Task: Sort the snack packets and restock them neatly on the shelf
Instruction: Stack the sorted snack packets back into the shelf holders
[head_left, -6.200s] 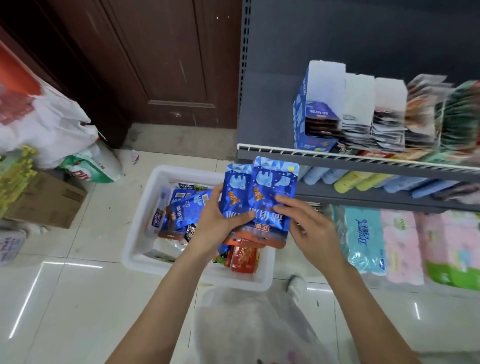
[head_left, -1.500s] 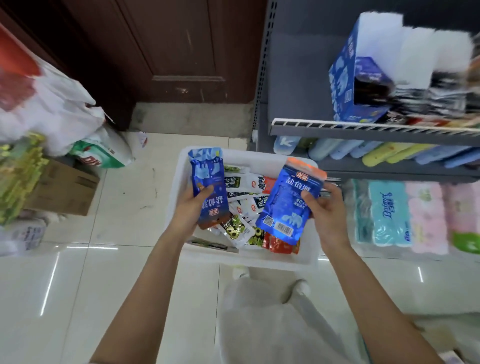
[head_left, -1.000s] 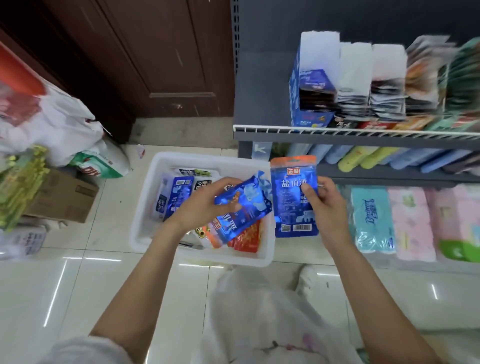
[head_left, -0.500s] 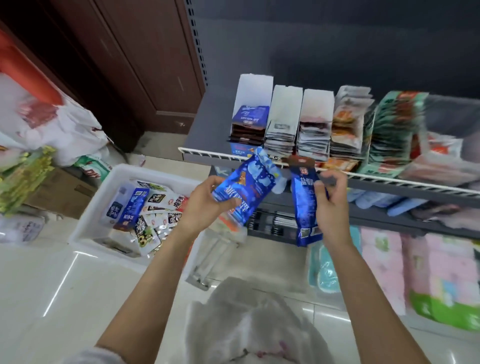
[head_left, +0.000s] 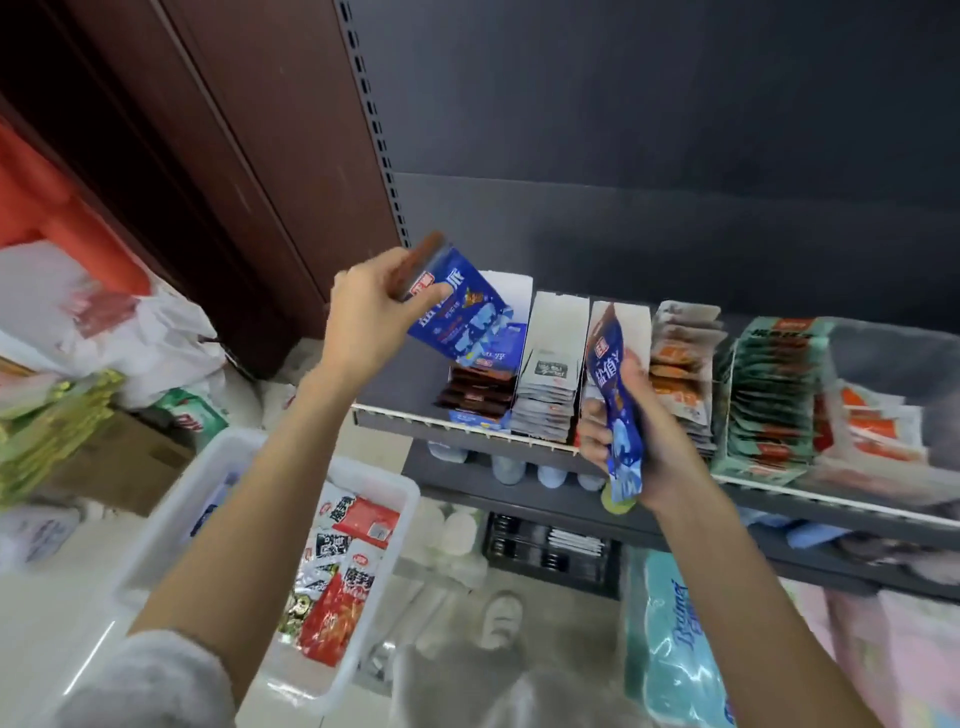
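The left hand (head_left: 371, 306) pinches a blue snack packet (head_left: 457, 306) by its top edge, tilted down over the leftmost display box (head_left: 485, 374), likely so it can slide in behind the matching packets stacked there. The right hand (head_left: 641, 441) grips a second blue packet (head_left: 615, 395) upright just in front of the shelf rail (head_left: 467, 423), apparently kept in reserve. Below, the white bin (head_left: 363, 597) on the floor holds mixed packets not yet sorted.
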